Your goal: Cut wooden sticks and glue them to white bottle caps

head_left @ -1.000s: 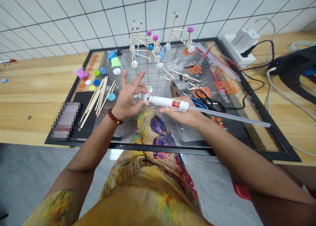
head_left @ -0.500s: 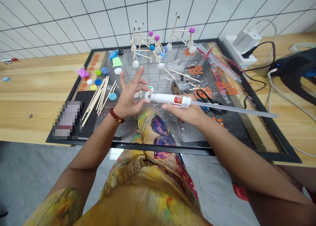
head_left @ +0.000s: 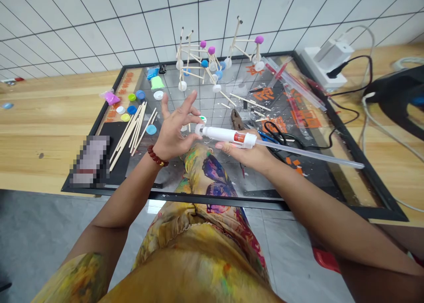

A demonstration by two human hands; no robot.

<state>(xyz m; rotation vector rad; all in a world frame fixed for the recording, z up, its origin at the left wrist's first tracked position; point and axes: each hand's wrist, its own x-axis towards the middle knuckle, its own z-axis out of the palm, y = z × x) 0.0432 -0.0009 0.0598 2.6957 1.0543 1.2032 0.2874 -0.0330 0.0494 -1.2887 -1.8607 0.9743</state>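
Note:
My right hand (head_left: 255,156) is wrapped round a white pen-shaped hot glue gun (head_left: 220,134), which points left. A long translucent glue stick (head_left: 311,155) juts out of its back end, down to the right. Between the thumb and fingertips of my left hand (head_left: 175,133) is a small white bottle cap (head_left: 198,129), its other fingers spread upward. The gun's nozzle is at this cap; I cannot tell whether they touch. Behind the hands stands a structure of wooden sticks (head_left: 192,70) joined with white and blue caps and topped with purple lumps.
Loose wooden sticks (head_left: 134,130) and coloured caps (head_left: 131,109) lie left, beside a blurred phone-like object (head_left: 91,159). Pliers (head_left: 236,119), a black cable (head_left: 288,137) and spare glue sticks (head_left: 300,86) lie right. A power strip (head_left: 319,66) stands at the back right.
The back end of the glue gun and its glue stick have tipped slightly downward with my right hand. My left hand keeps its pinch on the cap, almost unmoved.

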